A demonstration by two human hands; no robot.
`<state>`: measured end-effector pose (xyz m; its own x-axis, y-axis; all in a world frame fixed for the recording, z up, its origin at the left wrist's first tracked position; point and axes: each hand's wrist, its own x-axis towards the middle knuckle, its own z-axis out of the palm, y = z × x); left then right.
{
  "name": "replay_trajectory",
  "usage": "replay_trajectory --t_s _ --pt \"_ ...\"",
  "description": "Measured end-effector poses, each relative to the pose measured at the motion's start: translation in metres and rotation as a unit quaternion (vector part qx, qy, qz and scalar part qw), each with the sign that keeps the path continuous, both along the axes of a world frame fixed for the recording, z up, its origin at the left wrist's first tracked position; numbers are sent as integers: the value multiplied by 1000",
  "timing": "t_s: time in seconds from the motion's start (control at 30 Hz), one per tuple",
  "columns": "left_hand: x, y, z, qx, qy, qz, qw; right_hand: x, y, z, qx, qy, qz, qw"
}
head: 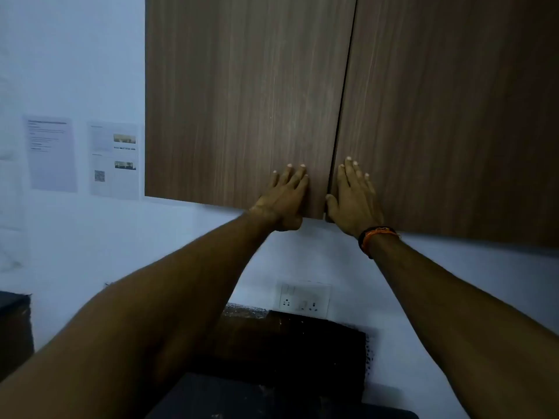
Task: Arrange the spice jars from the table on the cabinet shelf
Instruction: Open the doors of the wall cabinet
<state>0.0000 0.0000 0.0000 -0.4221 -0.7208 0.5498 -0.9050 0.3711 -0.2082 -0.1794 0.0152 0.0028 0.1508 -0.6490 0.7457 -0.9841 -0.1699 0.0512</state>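
A wall cabinet with two brown wood-grain doors fills the upper view. Both the left door [242,101] and the right door [453,116] are closed, with a narrow dark gap between them. My left hand [286,196] lies flat with straight fingers on the lower right corner of the left door. My right hand [352,198] presses flat on the lower left corner of the right door, its thumb at the door's edge. An orange and black band sits on my right wrist. No spice jars and no shelf are in view.
Two printed sheets [113,160] hang on the white wall left of the cabinet. A white socket plate [304,299] sits on the wall below the doors. Dark objects [287,349] lie under it, and a dark edge [15,322] shows at the far left.
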Motion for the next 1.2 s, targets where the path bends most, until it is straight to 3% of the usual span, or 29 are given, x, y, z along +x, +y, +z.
replay_trajectory --t_s 0.47,0.73,0.93,1.03,1.13,1.2 --pt "-33 -47 -3 -173 -126 81 973 -11 -6 16 -47 -53 44 997" --pt "-22 -37 4 -204 -140 86 965 -20 -8 32 -83 23 76 993" --pt "-11 -12 9 -220 -158 77 960 3 -8 53 -95 -107 160 977" --pt "-3 3 9 -242 -162 56 955 20 -2 64 -28 -239 261 935" --pt "9 22 14 -265 -172 28 948 40 8 77 45 -420 392 817" --pt "19 34 15 -274 -185 9 944 48 14 85 63 -494 445 744"
